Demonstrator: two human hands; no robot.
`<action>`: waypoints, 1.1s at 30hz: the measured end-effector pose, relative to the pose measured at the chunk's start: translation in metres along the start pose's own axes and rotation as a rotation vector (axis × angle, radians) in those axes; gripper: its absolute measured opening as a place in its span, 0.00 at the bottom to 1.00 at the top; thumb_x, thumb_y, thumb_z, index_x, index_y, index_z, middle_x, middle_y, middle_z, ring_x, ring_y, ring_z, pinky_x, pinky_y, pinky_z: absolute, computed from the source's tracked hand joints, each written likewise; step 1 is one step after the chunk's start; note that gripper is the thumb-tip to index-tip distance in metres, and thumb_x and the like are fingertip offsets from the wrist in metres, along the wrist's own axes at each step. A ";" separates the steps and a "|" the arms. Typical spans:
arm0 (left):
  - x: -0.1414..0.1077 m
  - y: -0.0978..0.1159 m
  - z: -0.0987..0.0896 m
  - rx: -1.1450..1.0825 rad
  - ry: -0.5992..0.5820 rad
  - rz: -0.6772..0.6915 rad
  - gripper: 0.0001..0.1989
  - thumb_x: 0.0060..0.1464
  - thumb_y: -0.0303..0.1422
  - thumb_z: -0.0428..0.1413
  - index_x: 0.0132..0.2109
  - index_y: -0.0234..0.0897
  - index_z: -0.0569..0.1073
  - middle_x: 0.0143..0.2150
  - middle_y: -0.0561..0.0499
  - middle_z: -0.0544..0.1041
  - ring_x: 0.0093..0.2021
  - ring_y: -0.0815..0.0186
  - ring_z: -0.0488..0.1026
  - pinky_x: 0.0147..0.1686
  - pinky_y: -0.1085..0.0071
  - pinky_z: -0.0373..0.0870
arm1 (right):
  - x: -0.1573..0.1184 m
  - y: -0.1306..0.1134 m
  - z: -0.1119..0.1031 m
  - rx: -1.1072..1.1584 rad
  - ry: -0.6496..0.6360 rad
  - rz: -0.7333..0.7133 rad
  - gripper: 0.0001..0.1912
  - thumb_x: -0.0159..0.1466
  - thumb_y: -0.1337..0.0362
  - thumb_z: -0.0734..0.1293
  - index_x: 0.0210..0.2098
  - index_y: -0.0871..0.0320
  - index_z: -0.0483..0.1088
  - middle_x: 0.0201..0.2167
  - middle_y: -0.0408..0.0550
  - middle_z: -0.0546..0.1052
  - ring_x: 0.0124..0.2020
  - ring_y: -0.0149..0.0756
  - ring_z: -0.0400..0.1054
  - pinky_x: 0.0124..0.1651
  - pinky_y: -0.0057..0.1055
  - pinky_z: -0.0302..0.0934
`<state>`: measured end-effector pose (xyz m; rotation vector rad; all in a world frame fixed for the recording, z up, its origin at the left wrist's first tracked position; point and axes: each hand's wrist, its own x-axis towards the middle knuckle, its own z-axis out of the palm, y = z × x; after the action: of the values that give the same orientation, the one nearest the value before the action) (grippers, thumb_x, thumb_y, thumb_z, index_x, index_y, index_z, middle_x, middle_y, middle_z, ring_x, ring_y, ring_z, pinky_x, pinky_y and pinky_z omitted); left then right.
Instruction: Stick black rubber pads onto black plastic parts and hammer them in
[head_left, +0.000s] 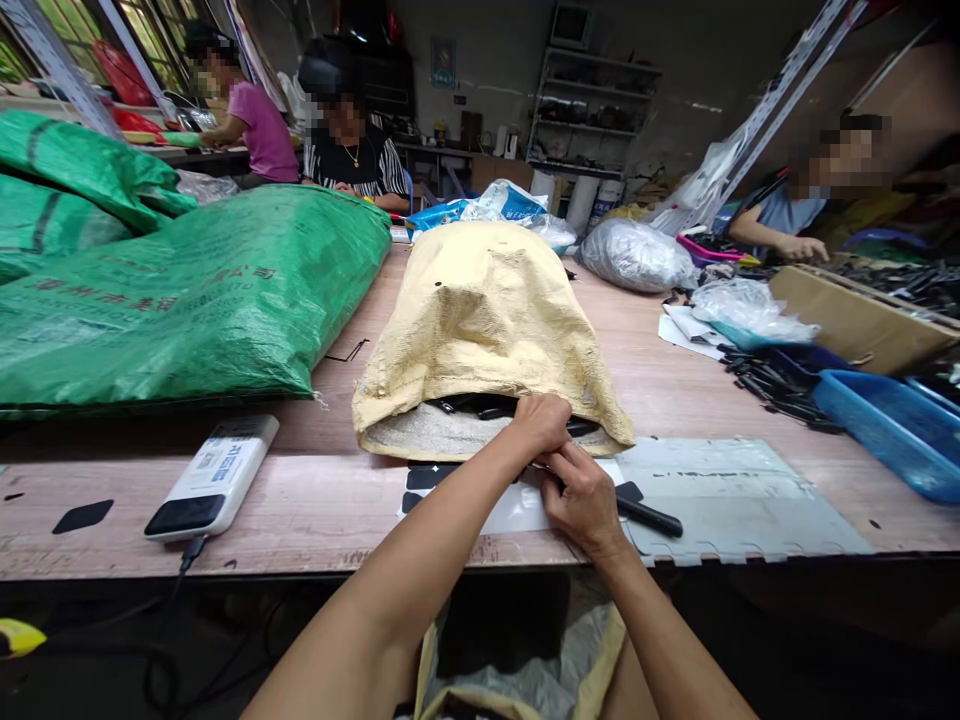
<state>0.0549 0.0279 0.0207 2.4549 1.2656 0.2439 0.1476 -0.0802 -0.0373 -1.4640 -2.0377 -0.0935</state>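
A yellow woven sack lies on the table with its mouth towards me. Black pieces show inside the opening. My left hand is at the sack's mouth with its fingers curled closed; what they hold is hidden. Just below it, touching or nearly touching, my right hand is closed around a black handle-like rod, whose thick end sticks out to the right. Under the hands lies a white sheet with black rounded stickers.
A big green sack fills the left side. A white power bank with a cable lies nearer. At right are a clear mat, a blue basket and black parts. An open bag is below the table edge. Several people sit around.
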 end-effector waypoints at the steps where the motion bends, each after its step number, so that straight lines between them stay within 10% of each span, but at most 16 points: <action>1: -0.001 0.000 0.000 0.008 0.009 0.007 0.09 0.49 0.32 0.62 0.39 0.35 0.81 0.41 0.41 0.81 0.42 0.55 0.77 0.39 0.65 0.68 | 0.000 0.000 0.000 0.006 -0.004 0.000 0.13 0.59 0.71 0.62 0.40 0.54 0.74 0.37 0.49 0.75 0.42 0.41 0.69 0.45 0.35 0.63; 13: -0.112 -0.070 -0.038 -0.163 0.339 -0.050 0.06 0.56 0.34 0.60 0.41 0.42 0.75 0.40 0.53 0.78 0.40 0.63 0.74 0.38 0.69 0.65 | -0.001 -0.001 0.000 -0.029 -0.009 0.014 0.11 0.62 0.69 0.64 0.42 0.54 0.74 0.35 0.46 0.74 0.40 0.38 0.67 0.45 0.33 0.61; 18: -0.160 -0.080 -0.020 -0.228 0.241 -0.097 0.05 0.55 0.32 0.61 0.40 0.42 0.74 0.39 0.55 0.77 0.38 0.64 0.72 0.35 0.70 0.63 | -0.001 0.000 0.003 -0.102 0.048 0.046 0.09 0.65 0.68 0.63 0.43 0.55 0.74 0.36 0.47 0.74 0.41 0.38 0.67 0.46 0.33 0.60; 33: -0.149 -0.071 0.026 -0.314 0.319 -0.031 0.08 0.52 0.35 0.65 0.41 0.42 0.77 0.38 0.54 0.75 0.42 0.63 0.73 0.42 0.69 0.64 | -0.005 -0.015 -0.033 -0.011 0.091 -0.071 0.15 0.70 0.66 0.62 0.55 0.54 0.71 0.42 0.48 0.76 0.43 0.36 0.71 0.46 0.32 0.64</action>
<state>-0.0767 -0.0620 -0.0295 2.1823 1.2733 0.7897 0.1503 -0.1034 -0.0091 -1.3689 -2.0186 -0.1979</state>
